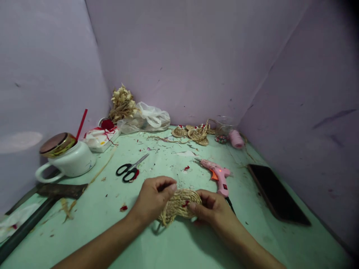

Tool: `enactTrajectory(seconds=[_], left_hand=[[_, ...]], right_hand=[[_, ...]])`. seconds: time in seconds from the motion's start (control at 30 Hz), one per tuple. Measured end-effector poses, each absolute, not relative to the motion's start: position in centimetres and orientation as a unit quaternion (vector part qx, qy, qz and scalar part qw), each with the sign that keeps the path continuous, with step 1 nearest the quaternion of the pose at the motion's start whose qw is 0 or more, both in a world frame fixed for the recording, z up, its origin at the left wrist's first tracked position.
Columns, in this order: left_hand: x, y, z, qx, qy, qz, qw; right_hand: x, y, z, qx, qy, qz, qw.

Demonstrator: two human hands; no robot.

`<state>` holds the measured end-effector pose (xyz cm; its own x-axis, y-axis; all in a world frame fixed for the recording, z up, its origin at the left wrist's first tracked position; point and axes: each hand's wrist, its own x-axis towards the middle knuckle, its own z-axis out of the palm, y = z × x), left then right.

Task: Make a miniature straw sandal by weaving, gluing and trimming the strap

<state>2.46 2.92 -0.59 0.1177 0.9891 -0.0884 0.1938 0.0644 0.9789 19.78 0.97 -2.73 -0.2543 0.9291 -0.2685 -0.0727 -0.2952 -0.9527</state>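
A braided straw piece (179,205) with coiled rows and a dark red patch is raised just over the table's near middle. My right hand (214,209) grips its right end, thumb on top and fingers behind. At its upper left edge, my left hand (157,198) is closed in a pinch, thumb against forefinger; whatever lies between those fingertips is too small to make out. Beyond my right hand lies a pink glue gun (217,173) with an orange light on. Black-handled scissors (131,169) rest beyond my left hand.
Left are a white enamel mug (71,160) with a tilted lid and a hammer-like tool (60,190). A phone (277,196) lies right. Finished-looking straw pieces (196,133), pink thread (236,139), a plastic bag (148,117) and dried flowers (122,102) line the back.
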Motion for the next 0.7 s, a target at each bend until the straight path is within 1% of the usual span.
enactTrajectory(seconds=[0.13, 0.23, 0.3, 0.33, 0.4, 0.43, 0.47, 0.5, 0.57, 0.63, 0.7], left_hand=[[0.4, 4.7, -0.3, 0.565, 0.59, 0.41, 0.405], [-1.5, 6.3, -0.3, 0.564, 0.619, 0.387, 0.386], [-2.8, 7.0, -0.3, 0.576, 0.656, 0.343, 0.346], [-3.4, 7.3, -0.2, 0.588, 0.681, 0.319, 0.299], [-4.5, 7.6, 0.1, 0.608, 0.733, 0.267, 0.149], [-5.0, 7.8, 0.3, 0.614, 0.751, 0.228, 0.078], [-5.5, 7.9, 0.5, 0.625, 0.76, 0.176, 0.037], [-5.8, 8.0, 0.6, 0.636, 0.763, 0.117, 0.022], [-6.3, 8.3, 0.7, 0.656, 0.754, 0.014, 0.035], [-6.5, 8.5, 0.7, 0.666, 0.744, -0.041, 0.047], [-6.6, 8.6, 0.5, 0.67, 0.739, -0.06, 0.038]], right_hand=[[19.9, 1.3, -3.0, -0.464, -0.381, 0.686, 0.411], [19.7, 1.3, -3.1, -0.454, -0.356, 0.697, 0.426], [19.5, 1.2, -3.1, -0.459, -0.345, 0.693, 0.435], [19.5, 1.1, -3.1, -0.464, -0.343, 0.69, 0.438], [19.4, 1.1, -3.0, -0.475, -0.342, 0.684, 0.435], [19.4, 1.1, -2.9, -0.478, -0.343, 0.683, 0.433], [19.5, 1.1, -2.9, -0.48, -0.343, 0.682, 0.431], [19.5, 1.1, -2.8, -0.481, -0.344, 0.682, 0.431], [19.5, 1.1, -2.8, -0.482, -0.343, 0.68, 0.433], [19.5, 1.2, -2.9, -0.485, -0.343, 0.678, 0.433], [19.5, 1.2, -2.9, -0.49, -0.341, 0.678, 0.43]])
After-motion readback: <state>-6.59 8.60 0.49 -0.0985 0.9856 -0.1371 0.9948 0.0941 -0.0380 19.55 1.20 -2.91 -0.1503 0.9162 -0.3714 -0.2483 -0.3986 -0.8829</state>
